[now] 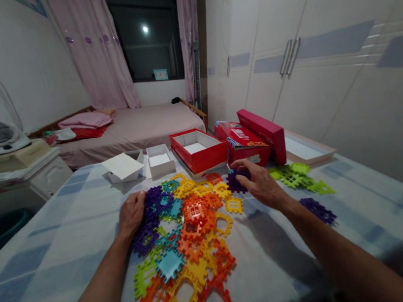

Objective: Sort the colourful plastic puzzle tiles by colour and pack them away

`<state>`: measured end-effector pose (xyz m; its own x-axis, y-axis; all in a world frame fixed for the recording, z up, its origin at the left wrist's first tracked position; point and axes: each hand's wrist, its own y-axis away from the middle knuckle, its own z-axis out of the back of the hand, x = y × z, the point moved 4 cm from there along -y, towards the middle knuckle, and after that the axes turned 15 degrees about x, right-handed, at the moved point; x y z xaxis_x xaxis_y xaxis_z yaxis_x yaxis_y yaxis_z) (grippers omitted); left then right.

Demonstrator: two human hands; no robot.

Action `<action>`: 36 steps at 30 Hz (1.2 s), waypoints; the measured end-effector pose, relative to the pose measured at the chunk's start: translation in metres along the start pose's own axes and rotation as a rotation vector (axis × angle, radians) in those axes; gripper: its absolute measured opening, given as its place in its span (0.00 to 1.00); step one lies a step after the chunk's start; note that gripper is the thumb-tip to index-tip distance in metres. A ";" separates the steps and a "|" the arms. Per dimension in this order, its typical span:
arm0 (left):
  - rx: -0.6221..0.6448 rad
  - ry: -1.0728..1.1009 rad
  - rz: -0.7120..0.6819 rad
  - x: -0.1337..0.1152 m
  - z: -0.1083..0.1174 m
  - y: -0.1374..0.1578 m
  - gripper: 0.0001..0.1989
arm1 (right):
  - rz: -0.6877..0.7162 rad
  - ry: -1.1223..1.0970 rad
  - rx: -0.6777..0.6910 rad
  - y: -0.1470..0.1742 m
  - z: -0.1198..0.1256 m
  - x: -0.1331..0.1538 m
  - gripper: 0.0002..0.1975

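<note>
A heap of toothed plastic building pieces [195,211] in orange, yellow, teal, green and purple covers the middle of the table. My right hand [259,182] grips a purple building piece [235,181] between thumb and fingers at the heap's far right side. On the left, my left hand [132,215] rests with curled fingers against the purple pieces [153,205]; whether it holds one is hidden. To the right of my right hand lie a purple pile [317,210] and a bright green pile [294,175] of such pieces.
Behind the heap stand an open red box [205,159], small white boxes [160,161], a red printed box [242,139] and an upright pink-red box [265,132]. A shallow tray [303,147] lies at right. A checked cloth [48,254] covers the table; a bed [150,121] is beyond.
</note>
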<state>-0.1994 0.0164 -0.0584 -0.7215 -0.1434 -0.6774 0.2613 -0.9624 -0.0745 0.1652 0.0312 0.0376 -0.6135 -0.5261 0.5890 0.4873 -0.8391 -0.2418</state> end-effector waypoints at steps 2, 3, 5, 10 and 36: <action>0.008 0.000 -0.014 0.001 -0.001 -0.001 0.22 | -0.143 0.094 0.048 0.025 0.020 -0.028 0.17; 0.009 0.002 -0.018 0.001 -0.001 -0.001 0.22 | -0.215 0.139 0.084 0.038 0.027 -0.042 0.18; -0.003 0.012 -0.020 0.001 0.000 0.000 0.22 | -0.305 0.189 0.165 0.061 0.035 -0.069 0.19; -0.021 0.088 -0.016 -0.004 0.000 0.004 0.21 | -0.369 0.234 0.219 0.092 0.042 -0.113 0.20; -0.105 0.357 -0.074 0.000 -0.009 0.003 0.23 | 0.219 0.492 0.421 -0.083 -0.159 0.077 0.24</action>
<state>-0.1927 0.0157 -0.0650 -0.4771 0.0326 -0.8782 0.2946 -0.9355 -0.1948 -0.0213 0.0380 -0.0192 -0.6359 -0.7628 0.1174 0.7713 -0.6332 0.0636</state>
